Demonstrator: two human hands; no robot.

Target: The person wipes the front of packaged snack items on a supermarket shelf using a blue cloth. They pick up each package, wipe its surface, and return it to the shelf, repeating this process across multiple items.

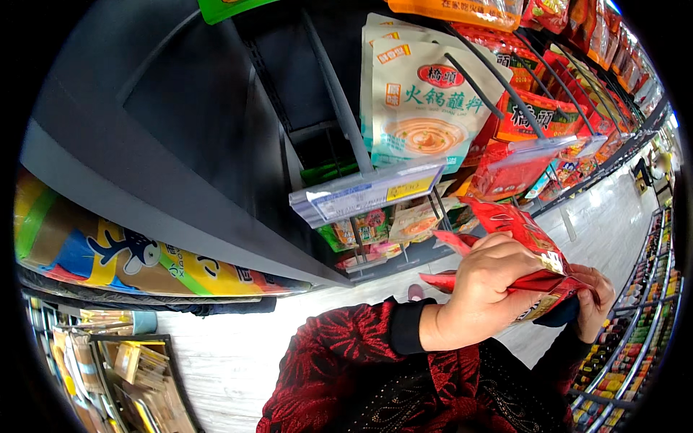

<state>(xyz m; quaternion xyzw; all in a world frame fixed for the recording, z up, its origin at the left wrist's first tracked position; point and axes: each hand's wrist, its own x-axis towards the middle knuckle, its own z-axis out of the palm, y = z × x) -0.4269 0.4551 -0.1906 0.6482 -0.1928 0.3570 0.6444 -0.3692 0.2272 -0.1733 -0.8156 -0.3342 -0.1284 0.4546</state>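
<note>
In front of my chest, my left hand grips several glossy red foil food packets, their edges fanned apart. My right hand holds the right-hand end of the same bunch, its fingers partly hidden behind them. Above and to the left of my hands, off-white dipping-sauce pouches hang one behind another on a metal display hook. A clear price-tag holder juts out below them. Similar red pouches hang to their right, just beyond the packets in my hands.
A dark shelf unit fills the upper left, with a printed banner along its side. Bottle shelves line the right side. Boxed goods stand on a low rack at lower left. Pale flooring runs between; a person is far right.
</note>
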